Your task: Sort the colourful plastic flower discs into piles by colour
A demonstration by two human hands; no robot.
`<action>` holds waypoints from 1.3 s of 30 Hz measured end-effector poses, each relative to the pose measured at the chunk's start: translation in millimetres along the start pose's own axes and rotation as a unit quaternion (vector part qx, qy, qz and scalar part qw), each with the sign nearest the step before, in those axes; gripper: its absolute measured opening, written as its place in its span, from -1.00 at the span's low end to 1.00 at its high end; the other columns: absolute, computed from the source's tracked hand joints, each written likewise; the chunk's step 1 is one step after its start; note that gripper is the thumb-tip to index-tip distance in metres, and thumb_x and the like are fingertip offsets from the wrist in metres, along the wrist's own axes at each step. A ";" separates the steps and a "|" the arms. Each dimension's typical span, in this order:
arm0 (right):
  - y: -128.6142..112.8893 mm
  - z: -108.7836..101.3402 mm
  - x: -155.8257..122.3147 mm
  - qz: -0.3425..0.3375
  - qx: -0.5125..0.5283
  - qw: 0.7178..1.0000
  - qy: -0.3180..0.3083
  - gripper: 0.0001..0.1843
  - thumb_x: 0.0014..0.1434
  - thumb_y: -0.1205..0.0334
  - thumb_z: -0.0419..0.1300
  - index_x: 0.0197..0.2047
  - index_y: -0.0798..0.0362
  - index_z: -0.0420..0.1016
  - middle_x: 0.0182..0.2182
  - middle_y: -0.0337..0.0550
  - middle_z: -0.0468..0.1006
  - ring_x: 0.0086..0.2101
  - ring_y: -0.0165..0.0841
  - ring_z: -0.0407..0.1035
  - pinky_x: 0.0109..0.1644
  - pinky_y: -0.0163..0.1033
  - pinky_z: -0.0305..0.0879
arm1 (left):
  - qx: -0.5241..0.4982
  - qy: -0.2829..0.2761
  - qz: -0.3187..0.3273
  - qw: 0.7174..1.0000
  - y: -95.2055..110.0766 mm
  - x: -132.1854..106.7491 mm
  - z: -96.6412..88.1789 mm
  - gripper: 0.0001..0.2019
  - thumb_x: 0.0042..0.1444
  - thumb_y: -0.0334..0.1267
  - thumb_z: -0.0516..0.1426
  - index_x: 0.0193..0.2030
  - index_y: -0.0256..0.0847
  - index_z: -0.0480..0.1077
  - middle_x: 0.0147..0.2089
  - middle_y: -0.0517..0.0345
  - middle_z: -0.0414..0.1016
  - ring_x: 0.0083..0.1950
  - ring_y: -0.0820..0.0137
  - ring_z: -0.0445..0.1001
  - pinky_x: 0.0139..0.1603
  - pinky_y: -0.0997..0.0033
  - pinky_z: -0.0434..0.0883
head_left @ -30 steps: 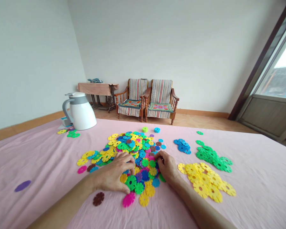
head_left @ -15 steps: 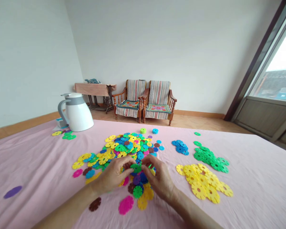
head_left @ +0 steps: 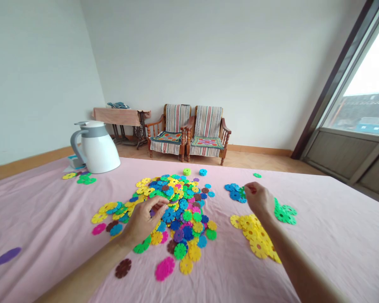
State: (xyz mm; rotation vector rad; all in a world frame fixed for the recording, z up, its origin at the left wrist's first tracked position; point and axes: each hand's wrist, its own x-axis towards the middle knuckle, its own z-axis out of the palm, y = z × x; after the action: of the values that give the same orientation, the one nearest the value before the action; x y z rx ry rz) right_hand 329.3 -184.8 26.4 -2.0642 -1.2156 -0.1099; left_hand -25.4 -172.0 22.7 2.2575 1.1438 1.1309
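A heap of mixed coloured flower-shaped plastic discs (head_left: 180,198) lies in the middle of the pink tablecloth (head_left: 50,219). My left hand (head_left: 143,219) rests on the heap's near left side with fingertips pinched together; what they hold is hidden. My right hand (head_left: 259,200) hovers to the right, between the blue disc pile (head_left: 233,192) and the green disc pile (head_left: 284,212). Its fingers are curled on a green disc (head_left: 241,192). A yellow disc pile (head_left: 255,240) lies under my right forearm.
A white jug (head_left: 96,147) stands at the back left, with a few green and yellow discs (head_left: 82,179) beside it. Stray discs lie near me: purple (head_left: 8,255), brown (head_left: 123,268), magenta (head_left: 163,269). Two wooden chairs (head_left: 189,132) stand beyond the table.
Both hands were together over the heap's near edge, picking green discs. My right hand has swung right to the green pile; my left hand shifted slightly left on the heap.
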 end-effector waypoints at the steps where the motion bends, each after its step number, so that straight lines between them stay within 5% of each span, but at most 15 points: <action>1: 13.9 -3.8 8.6 0.030 -0.029 0.999 0.018 -0.73 0.03 0.13 0.03 -0.34 -0.03 0.54 -0.40 -0.07 0.58 -0.38 -0.23 0.42 -0.33 -0.21 0.16 | 0.004 0.005 -0.005 1.000 -1.1 0.4 -0.5 -0.89 0.16 -0.24 0.07 -0.24 -0.18 0.39 -0.38 0.22 0.53 -0.34 0.42 0.52 -0.28 0.47 0.44; 5: 55.3 -14.4 28.4 0.138 -0.069 0.986 0.069 -0.69 -0.01 0.09 0.06 -0.30 -0.04 0.57 -0.34 0.05 0.58 -0.29 -0.08 0.41 -0.24 -0.04 0.15 | 0.015 0.008 -0.019 1.000 -3.7 1.6 -1.6 -0.89 0.15 -0.24 0.07 -0.27 -0.18 0.39 -0.41 0.22 0.53 -0.37 0.41 0.52 -0.31 0.46 0.45; 9: 62.2 -13.6 32.2 0.154 -0.043 0.982 0.101 -0.59 0.02 0.12 0.01 -0.12 0.03 0.52 -0.19 0.14 0.53 -0.17 0.00 0.37 -0.18 0.05 0.14 | 0.022 0.009 -0.010 1.000 -6.8 2.1 0.0 -0.89 0.16 -0.25 0.07 -0.25 -0.18 0.38 -0.39 0.22 0.53 -0.35 0.41 0.51 -0.28 0.45 0.44; 14: 23.9 6.0 15.2 0.041 0.038 0.997 0.051 -0.67 0.03 0.19 0.00 -0.22 0.04 0.52 -0.28 -0.05 0.55 -0.35 -0.29 0.43 -0.24 -0.22 0.22 | 0.080 0.012 0.046 0.996 -6.4 1.9 -0.8 -0.88 0.17 -0.29 0.06 -0.22 -0.19 0.41 -0.26 0.13 0.51 -0.20 0.37 0.47 -0.14 0.36 0.41; 18: -15.0 24.3 -13.2 -0.094 0.103 0.990 -0.013 -0.72 0.06 0.22 -0.03 -0.31 0.06 0.49 -0.32 -0.10 0.53 -0.43 -0.36 0.39 -0.29 -0.26 0.23 | 0.149 -0.054 0.095 0.983 -0.4 0.3 -5.1 -0.72 0.08 -0.27 0.15 -0.03 -0.13 0.40 -0.10 0.08 0.44 -0.02 0.26 0.36 0.05 0.20 0.30; 23: -35.2 34.9 -39.2 -0.175 0.144 0.971 -0.071 -0.75 0.07 0.27 -0.03 -0.32 0.08 0.47 -0.37 -0.13 0.49 -0.47 -0.40 0.35 -0.34 -0.29 0.23 | 0.195 -0.113 0.101 0.969 1.8 -1.3 -7.1 -0.59 0.01 -0.20 0.22 0.05 -0.08 0.37 -0.09 0.09 0.41 -0.01 0.22 0.30 0.07 0.11 0.26; 32: -55.1 32.7 -64.1 -0.222 0.189 0.951 -0.099 -0.77 0.09 0.31 -0.01 -0.35 0.07 0.48 -0.44 -0.15 0.46 -0.51 -0.42 0.31 -0.41 -0.33 0.21 | 0.113 -0.087 0.083 0.986 4.6 -2.4 -2.2 -0.79 0.11 -0.39 0.11 -0.10 -0.13 0.41 -0.18 0.12 0.48 -0.08 0.31 0.40 -0.04 0.27 0.37; 39: -97.3 24.6 -110.5 -0.205 0.310 0.894 -0.250 -0.79 0.09 0.26 0.07 -0.22 0.03 0.48 -0.41 -0.22 0.50 -0.50 -0.46 0.31 -0.44 -0.38 0.21 | -0.051 -0.074 0.015 0.996 16.6 -5.1 4.4 -0.83 0.11 -0.30 0.12 -0.14 -0.18 0.41 -0.24 0.15 0.54 -0.24 0.39 0.49 -0.18 0.40 0.45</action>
State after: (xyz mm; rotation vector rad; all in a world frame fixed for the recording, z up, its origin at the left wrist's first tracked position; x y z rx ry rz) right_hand 185.1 -221.6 15.7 -1.2828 -1.7101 0.5814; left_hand -15.4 -185.9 27.8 2.2459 0.9747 0.9910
